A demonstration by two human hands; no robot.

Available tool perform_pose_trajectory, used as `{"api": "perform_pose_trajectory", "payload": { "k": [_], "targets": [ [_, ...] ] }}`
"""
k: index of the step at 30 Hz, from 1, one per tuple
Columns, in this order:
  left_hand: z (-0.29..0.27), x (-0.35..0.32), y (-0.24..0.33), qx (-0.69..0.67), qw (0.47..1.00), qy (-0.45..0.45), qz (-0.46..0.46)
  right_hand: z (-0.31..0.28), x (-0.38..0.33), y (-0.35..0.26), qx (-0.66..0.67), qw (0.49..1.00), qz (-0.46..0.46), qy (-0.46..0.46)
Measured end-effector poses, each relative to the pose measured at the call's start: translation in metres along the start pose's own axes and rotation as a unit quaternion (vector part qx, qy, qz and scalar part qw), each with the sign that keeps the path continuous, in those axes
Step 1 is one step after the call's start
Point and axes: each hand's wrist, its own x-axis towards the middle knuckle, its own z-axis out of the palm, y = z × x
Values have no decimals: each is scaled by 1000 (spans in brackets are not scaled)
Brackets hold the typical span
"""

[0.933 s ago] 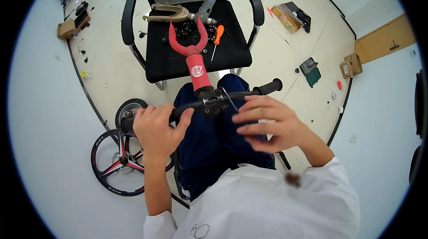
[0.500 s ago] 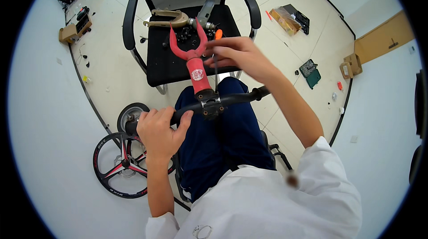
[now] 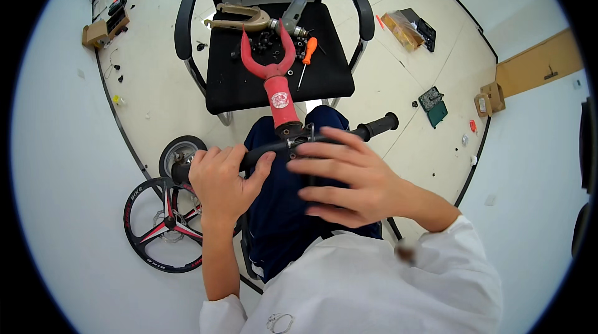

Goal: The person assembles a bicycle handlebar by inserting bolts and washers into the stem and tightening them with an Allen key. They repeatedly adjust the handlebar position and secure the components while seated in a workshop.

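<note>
My left hand (image 3: 224, 178) is wrapped round the left part of a black handlebar (image 3: 380, 126), which lies across my lap. A red bicycle fork (image 3: 278, 94) is joined to the bar's middle, its two prongs pointing away from me. Over the stem clamp (image 3: 291, 144) my right hand (image 3: 349, 175) hovers with fingers spread, slightly blurred, holding nothing visible. It hides much of the clamp; whether a fingertip touches it I cannot tell. A thin metal piece stands up beside the clamp, too small to name.
On the black chair (image 3: 249, 94) ahead lie a tan fork (image 3: 249, 22), an orange-handled screwdriver (image 3: 309, 53) and several small dark parts. Spoked wheels (image 3: 168, 222) lean at the lower left. Boxes and a green case (image 3: 438, 113) sit on the floor.
My right hand has come back from the thin metal tool by the fork to over the stem clamp, its fingers now spread. The orange screwdriver now shows fully. My left hand keeps its hold.
</note>
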Motion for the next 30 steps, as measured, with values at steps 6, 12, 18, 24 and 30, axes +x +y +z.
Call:
{"api": "perform_pose_trajectory", "payload": {
  "k": [6,12,18,24,30],
  "targets": [
    [3,-1,1,6,1000,-1,-3,-36,-48,38,-58,989,132,36],
    [-1,3,6,5,1000,-8,-5,-40,9,98,85,966,243,23],
    [0,1,3,-2,1000,11,1,10,62,87,113,988,79,-64],
    [-3,-3,-1,20,1000,-6,-6,-16,28,41,13,996,16,-84],
    [1,1,1,13,1000,0,-1,-45,-8,41,100,985,94,-102]
  ]
}}
